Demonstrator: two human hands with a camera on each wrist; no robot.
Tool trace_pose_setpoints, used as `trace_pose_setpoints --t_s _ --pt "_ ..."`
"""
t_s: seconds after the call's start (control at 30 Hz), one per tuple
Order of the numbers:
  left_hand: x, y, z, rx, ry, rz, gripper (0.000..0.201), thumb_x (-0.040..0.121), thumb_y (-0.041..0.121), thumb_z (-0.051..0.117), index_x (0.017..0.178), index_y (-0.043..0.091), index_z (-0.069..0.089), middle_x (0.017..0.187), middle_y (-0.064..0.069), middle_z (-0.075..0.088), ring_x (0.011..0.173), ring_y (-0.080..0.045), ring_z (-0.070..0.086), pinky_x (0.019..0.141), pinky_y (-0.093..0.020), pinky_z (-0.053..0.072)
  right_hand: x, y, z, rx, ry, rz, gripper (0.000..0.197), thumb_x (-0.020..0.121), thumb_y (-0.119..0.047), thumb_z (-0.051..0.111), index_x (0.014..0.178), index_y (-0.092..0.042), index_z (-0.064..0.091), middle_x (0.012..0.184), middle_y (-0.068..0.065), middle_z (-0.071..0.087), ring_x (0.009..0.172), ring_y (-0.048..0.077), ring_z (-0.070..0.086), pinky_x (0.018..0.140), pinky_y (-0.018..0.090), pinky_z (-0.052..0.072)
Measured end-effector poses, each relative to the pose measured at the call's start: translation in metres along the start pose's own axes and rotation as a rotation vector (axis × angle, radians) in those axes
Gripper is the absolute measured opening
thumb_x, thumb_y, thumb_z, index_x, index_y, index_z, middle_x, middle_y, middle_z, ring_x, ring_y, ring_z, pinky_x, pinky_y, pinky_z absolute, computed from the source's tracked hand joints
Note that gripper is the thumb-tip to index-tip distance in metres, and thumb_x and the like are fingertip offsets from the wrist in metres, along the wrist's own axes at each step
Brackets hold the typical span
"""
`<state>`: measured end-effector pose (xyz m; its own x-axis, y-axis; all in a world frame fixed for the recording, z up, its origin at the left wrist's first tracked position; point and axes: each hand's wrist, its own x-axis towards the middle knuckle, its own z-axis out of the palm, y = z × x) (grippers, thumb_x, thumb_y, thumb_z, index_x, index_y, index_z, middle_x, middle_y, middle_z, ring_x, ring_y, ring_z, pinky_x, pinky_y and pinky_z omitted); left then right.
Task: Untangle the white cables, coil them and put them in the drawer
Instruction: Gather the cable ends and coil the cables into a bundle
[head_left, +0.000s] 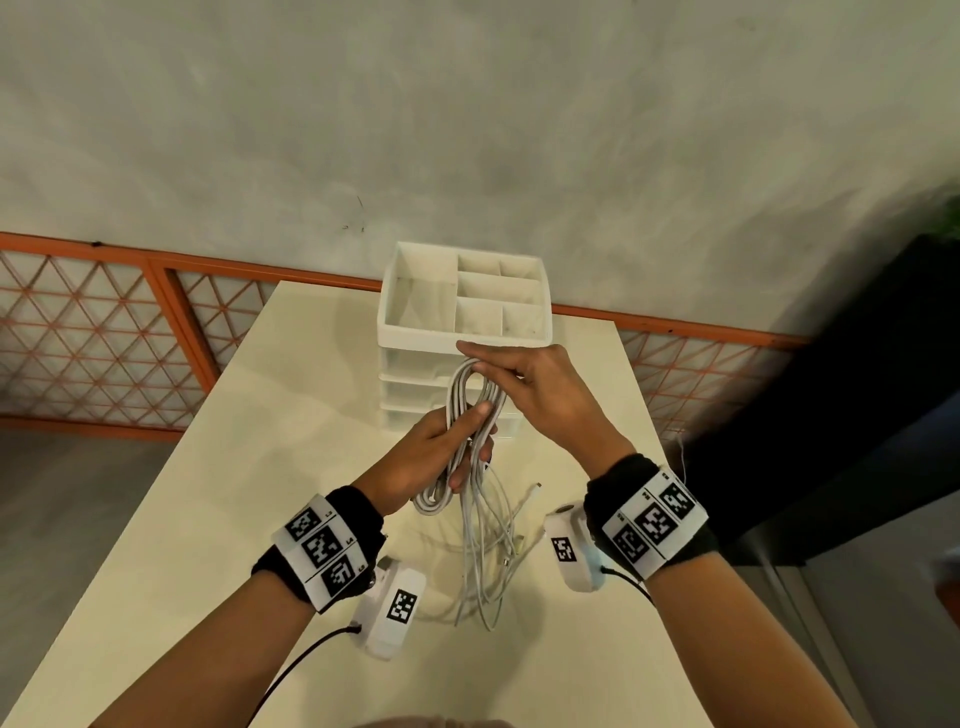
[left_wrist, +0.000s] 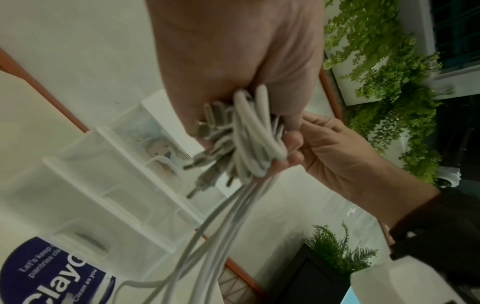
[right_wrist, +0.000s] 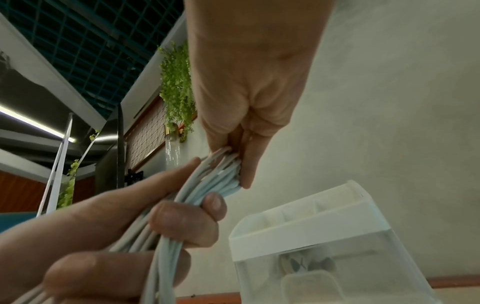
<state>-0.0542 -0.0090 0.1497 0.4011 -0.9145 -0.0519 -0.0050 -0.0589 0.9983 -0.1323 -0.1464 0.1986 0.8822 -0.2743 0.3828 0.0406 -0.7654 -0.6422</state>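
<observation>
A bundle of white cables (head_left: 470, 410) is folded into long loops and held above the table. My left hand (head_left: 441, 447) grips the middle of the loops, thumb across them. My right hand (head_left: 511, 374) pinches the loops' top bend, just in front of the drawer unit (head_left: 410, 364). Loose cable ends (head_left: 491, 551) hang down from the bundle and pile up on the table. In the left wrist view the cables (left_wrist: 249, 144) are packed in my palm, the right hand (left_wrist: 337, 156) beside them. The right wrist view shows the cables (right_wrist: 207, 185) running between both hands.
The white drawer unit carries a divided organiser tray (head_left: 415, 332) on top; its translucent drawers (left_wrist: 109, 197) appear pushed in. The cream table (head_left: 208, 519) backs onto a grey wall with orange mesh fencing (head_left: 104, 332). A dark cabinet (head_left: 831, 415) stands at the right.
</observation>
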Motion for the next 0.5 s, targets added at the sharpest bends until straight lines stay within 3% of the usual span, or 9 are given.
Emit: trace_pose_setpoints --t_s 0.2,0.33,0.43,0.5 --pt "0.0 0.0 0.0 0.045 -0.03 0.089 0.037 0.096 0.039 0.044 0.076 0.009 0.053 0.058 0.006 0.056 0.039 -0.012 0.042 0.051 -0.029 0.045 0.004 -0.002 0.001 0.303 0.027 0.213 0.023 0.088 -0.009 0.063 0.11 -0.01 0.07 0.113 0.005 0.071 0.108 0.002 0.063 0.094 0.01 0.044" --pt "0.0 -0.006 -0.004 0.073 -0.066 0.122 0.038 0.091 0.046 0.052 0.071 0.014 0.055 0.059 -0.015 0.046 0.039 -0.013 0.042 0.053 -0.032 0.042 0.001 -0.005 -0.005 0.468 -0.109 0.245 0.029 0.092 -0.009 0.056 0.12 -0.011 0.065 0.119 0.005 0.067 0.115 0.005 0.058 0.097 0.016 0.043" --pt "-0.001 -0.005 -0.006 0.062 -0.076 0.124 0.038 0.095 0.039 0.05 0.066 0.016 0.054 0.045 -0.008 0.044 0.039 -0.015 0.042 0.055 -0.033 0.041 -0.006 -0.004 -0.003 0.498 -0.24 0.252 0.042 0.1 -0.029 0.04 0.142 -0.029 0.04 0.143 -0.004 0.048 0.123 -0.008 0.046 0.105 0.019 0.036" --pt "0.0 0.001 -0.007 0.024 -0.049 0.147 0.04 0.094 0.037 0.047 0.066 0.011 0.053 0.04 0.002 0.044 0.039 -0.015 0.043 0.053 -0.029 0.045 -0.011 0.0 0.007 0.542 -0.3 0.345 0.06 0.092 -0.061 0.032 0.147 -0.047 0.011 0.154 -0.008 0.031 0.127 0.0 0.043 0.114 0.034 0.033"
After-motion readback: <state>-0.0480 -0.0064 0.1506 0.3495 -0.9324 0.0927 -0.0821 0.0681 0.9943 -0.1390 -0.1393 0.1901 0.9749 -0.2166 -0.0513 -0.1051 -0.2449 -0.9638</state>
